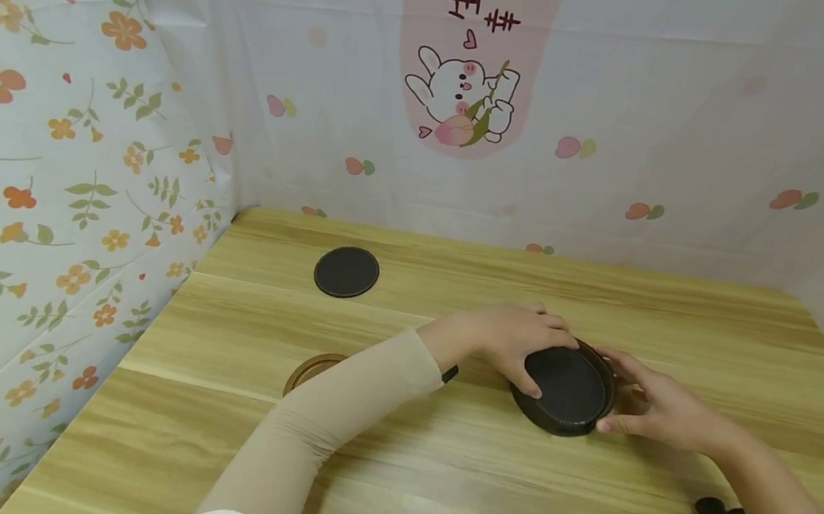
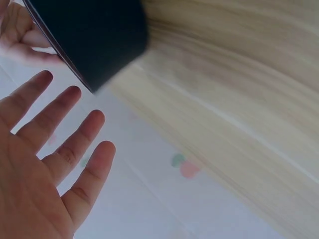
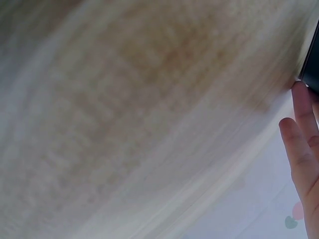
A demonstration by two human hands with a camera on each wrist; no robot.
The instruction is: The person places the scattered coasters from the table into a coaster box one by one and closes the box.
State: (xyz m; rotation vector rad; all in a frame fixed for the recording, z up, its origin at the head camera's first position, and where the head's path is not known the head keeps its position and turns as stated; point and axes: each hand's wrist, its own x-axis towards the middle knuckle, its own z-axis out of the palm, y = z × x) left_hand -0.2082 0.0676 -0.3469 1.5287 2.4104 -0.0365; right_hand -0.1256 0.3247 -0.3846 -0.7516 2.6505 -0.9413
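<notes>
A shallow black round holder [image 1: 566, 389] with a stitched inside edge is at the right middle of the table; the left wrist view shows the outer wall of the holder [image 2: 94, 40]. My right hand [image 1: 667, 409] grips its right side, thumb at the near edge and fingers at the far edge. Above its left side is my left hand [image 1: 516, 339]. The left wrist view shows the left hand [image 2: 45, 164] with spread, fairly straight fingers beside the rim. In the right wrist view, fingertips of the right hand [image 3: 305, 144] meet the dark wall.
Farther back on the left lies a flat black coaster [image 1: 347, 272] with a thin light border. A brown round piece [image 1: 310, 369] shows partly from under the left forearm. The wooden table [image 1: 477, 498] ends at a patterned cloth [image 1: 306, 112] behind and on the left.
</notes>
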